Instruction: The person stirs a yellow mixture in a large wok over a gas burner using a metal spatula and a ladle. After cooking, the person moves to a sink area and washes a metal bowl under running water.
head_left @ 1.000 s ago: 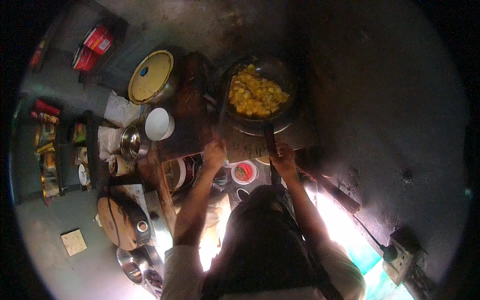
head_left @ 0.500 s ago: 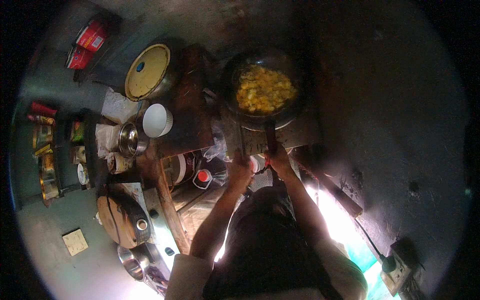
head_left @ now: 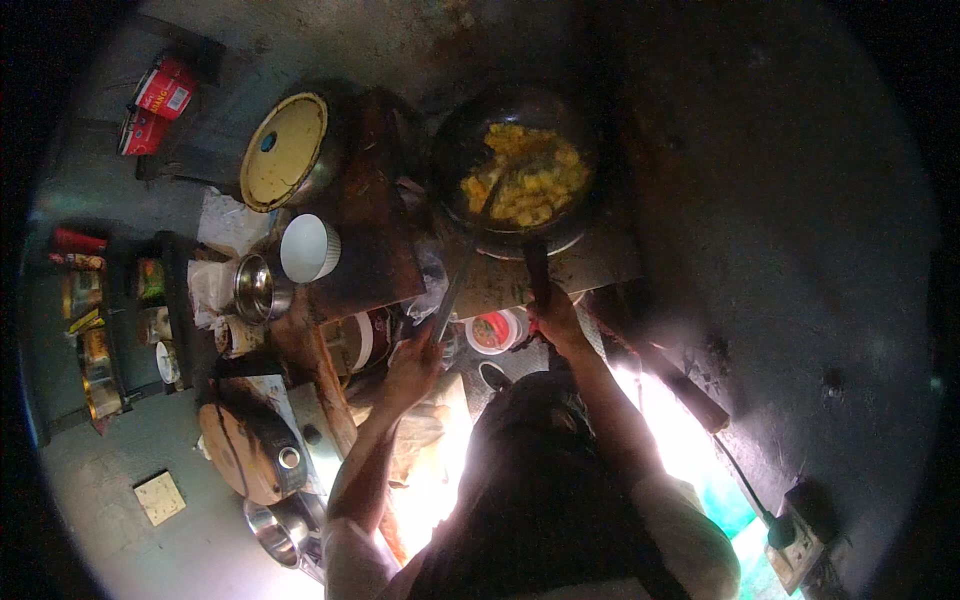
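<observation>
A dark wok (head_left: 450, 190) sits tilted on the stove at the upper middle, with yellow chunks of food (head_left: 535, 185) in it. My right hand (head_left: 557, 322) is closed round the wok's dark handle (head_left: 537, 272). My left hand (head_left: 412, 365) grips a long-handled spatula (head_left: 458, 282). Its shaft slants up to the right, over the wok's near rim. The far end reaches into the left side of the food, where its blade is hard to make out.
Left of the wok stand a white bowl (head_left: 310, 248), a steel bowl (head_left: 258, 288) and a pot with a yellow lid (head_left: 286, 152). A round chopping board (head_left: 237, 455) lies lower left. Beneath the counter is a red-and-white tub (head_left: 492, 331). A power cord (head_left: 742, 480) hangs at right.
My left hand has swung left and slightly down, so the spatula slants more. The food has shifted in the wok. My right hand stays on the handle. More of the tub shows.
</observation>
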`<state>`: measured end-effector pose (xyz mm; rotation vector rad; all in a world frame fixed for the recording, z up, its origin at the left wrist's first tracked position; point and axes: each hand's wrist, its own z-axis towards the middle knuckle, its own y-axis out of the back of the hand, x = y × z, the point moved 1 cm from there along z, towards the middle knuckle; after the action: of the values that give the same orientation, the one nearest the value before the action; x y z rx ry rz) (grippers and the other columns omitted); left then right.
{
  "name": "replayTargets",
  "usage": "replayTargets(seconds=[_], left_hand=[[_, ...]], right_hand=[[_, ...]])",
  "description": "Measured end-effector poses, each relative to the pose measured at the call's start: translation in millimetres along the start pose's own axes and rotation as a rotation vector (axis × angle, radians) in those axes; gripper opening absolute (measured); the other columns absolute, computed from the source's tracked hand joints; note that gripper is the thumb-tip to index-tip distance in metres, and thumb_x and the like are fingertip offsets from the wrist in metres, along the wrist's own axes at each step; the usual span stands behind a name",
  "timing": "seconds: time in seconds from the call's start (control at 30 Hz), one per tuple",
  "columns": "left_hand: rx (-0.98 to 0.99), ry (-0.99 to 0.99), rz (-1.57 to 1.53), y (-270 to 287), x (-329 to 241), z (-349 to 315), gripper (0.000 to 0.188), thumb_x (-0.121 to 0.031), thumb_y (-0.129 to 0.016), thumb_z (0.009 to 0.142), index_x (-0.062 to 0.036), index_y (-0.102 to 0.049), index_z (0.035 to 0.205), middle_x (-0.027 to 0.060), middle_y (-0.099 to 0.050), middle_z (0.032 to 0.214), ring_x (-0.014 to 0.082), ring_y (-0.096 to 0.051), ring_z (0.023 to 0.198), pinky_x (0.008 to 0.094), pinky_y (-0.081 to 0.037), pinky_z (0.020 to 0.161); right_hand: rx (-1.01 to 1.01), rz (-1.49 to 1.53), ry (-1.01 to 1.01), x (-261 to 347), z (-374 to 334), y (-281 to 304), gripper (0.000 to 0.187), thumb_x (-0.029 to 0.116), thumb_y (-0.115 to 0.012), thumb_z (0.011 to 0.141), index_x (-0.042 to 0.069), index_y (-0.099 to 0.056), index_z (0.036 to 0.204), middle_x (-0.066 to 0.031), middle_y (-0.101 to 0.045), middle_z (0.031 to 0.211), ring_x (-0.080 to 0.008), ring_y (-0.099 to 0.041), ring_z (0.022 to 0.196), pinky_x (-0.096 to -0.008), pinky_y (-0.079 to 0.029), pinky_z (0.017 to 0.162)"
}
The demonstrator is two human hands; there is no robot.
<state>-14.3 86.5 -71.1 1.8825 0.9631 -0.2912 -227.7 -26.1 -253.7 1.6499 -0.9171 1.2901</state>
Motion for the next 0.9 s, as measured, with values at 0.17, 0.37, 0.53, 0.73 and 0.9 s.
replayTargets(seconds=[0.17,0.37,0.53,0.73,0.9], left_hand=[[-0.087,0.053,-0.299,2.1,-20.4,48.7,0.043,-0.024,-0.049,0.088,-0.0092,-0.039,0.127,0.0089,-0.056,0.073,0.0209,-0.054,0.058,0.0301,-0.043,0.050],[0.186,0.495,-1.210,2.8,4.7,35.7,0.025,-0.023,-0.051,0.088,-0.0194,-0.045,0.111,-0.0041,-0.036,0.059,0.0040,-0.028,0.042,0.0169,-0.021,0.033],[0.209,0.273,-1.263,6.3,-27.9,30.2,0.025,-0.022,-0.052,0.087,-0.0158,-0.046,0.110,-0.0053,-0.035,0.059,0.0028,-0.028,0.043,0.0172,-0.020,0.033],[0.292,0.328,-1.103,-23.4,-30.9,45.1,0.041,-0.024,-0.053,0.087,-0.0201,-0.037,0.125,-0.0035,-0.037,0.059,0.0045,-0.029,0.041,0.0190,-0.023,0.032],[0.142,0.256,-0.963,2.5,-48.0,25.9,0.049,-0.026,-0.051,0.088,-0.0174,-0.029,0.130,-0.0018,-0.041,0.060,0.0056,-0.032,0.041,0.0198,-0.024,0.032]], right_hand=[[-0.007,-0.008,-0.058,23.2,0.0,12.9,0.024,0.007,-0.055,0.072,0.002,-0.046,0.094,-0.0044,-0.050,0.067,-0.0141,-0.049,0.051,-0.0282,-0.042,0.044],[0.069,0.111,-0.296,60.0,-4.3,11.2,0.025,0.007,-0.055,0.072,0.001,-0.047,0.095,-0.0044,-0.050,0.068,-0.0130,-0.050,0.057,-0.0280,-0.042,0.047],[0.052,0.207,-0.379,58.0,-4.0,21.4,0.024,0.008,-0.056,0.072,0.002,-0.047,0.094,-0.0046,-0.050,0.069,-0.0135,-0.050,0.056,-0.0289,-0.042,0.045],[0.102,0.163,-0.331,58.1,-2.5,24.6,0.022,0.009,-0.056,0.072,0.003,-0.046,0.090,-0.0058,-0.050,0.067,-0.0153,-0.051,0.052,-0.0297,-0.042,0.043],[0.110,0.253,-0.445,52.5,-3.4,29.0,0.021,0.010,-0.055,0.072,0.003,-0.047,0.090,-0.0047,-0.050,0.066,-0.0139,-0.050,0.050,-0.0281,-0.042,0.043]])
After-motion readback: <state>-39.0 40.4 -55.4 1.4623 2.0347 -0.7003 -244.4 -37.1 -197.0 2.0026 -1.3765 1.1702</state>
